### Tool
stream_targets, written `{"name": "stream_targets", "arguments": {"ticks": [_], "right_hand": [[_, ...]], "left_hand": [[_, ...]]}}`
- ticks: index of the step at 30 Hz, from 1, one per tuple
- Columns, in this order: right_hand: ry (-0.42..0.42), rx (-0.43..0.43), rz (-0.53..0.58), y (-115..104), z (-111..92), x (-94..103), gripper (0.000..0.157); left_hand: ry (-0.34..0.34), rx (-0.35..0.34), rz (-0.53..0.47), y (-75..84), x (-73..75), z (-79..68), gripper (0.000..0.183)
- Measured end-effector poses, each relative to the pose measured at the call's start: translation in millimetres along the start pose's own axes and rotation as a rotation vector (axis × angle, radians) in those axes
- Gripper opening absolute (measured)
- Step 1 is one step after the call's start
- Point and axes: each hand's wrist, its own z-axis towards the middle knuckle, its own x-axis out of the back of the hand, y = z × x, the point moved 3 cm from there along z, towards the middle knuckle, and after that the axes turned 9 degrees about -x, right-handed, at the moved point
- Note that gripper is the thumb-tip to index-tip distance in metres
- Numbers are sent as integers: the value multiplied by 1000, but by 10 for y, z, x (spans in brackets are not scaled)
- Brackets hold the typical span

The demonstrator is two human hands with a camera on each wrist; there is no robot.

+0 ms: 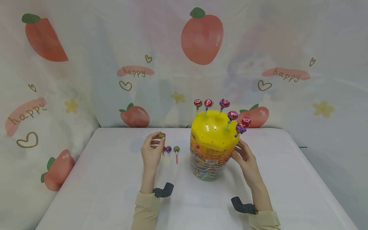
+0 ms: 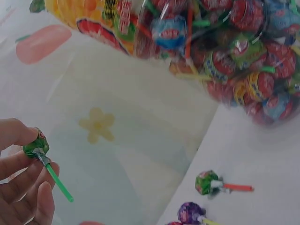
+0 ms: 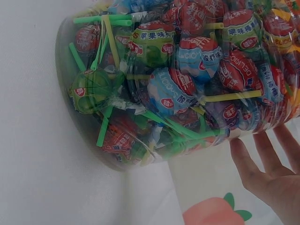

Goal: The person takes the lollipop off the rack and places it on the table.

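My left hand [image 1: 151, 153] pinches a green-wrapped lollipop [image 2: 36, 145] by its candy head between thumb and fingers. Its green stick points down and away from the palm in the left wrist view. Right of that hand stands a clear ribbed jar [image 1: 206, 164] full of wrapped lollipops, topped by a yellow lid [image 1: 211, 127] with small holes. Several lollipops [image 1: 225, 103] stand upright or leaning in the lid's back and right side. My right hand [image 1: 248, 164] touches the jar's right side with extended fingers; its fingertips are partly hidden behind the jar in the right wrist view.
Beside the left hand, a green lollipop [image 1: 176, 149], a purple lollipop [image 1: 168, 149] and a red lollipop [image 1: 164, 149] lie on the white table [image 1: 100, 191]. Behind the table hangs a printed cloth [image 1: 172, 80]. Each wrist wears a black mount [image 1: 164, 190].
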Motion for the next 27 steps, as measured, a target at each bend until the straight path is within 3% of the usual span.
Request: {"name": "stream_targets", "arguments": {"ticks": [19, 27], "right_hand": [[-5, 7, 12, -6, 6, 1, 56], [-5, 1, 6, -2, 1, -2, 57]], "left_hand": [[37, 212, 162, -503, 319, 33, 25], [-2, 344, 232, -759, 356, 18, 27]]}}
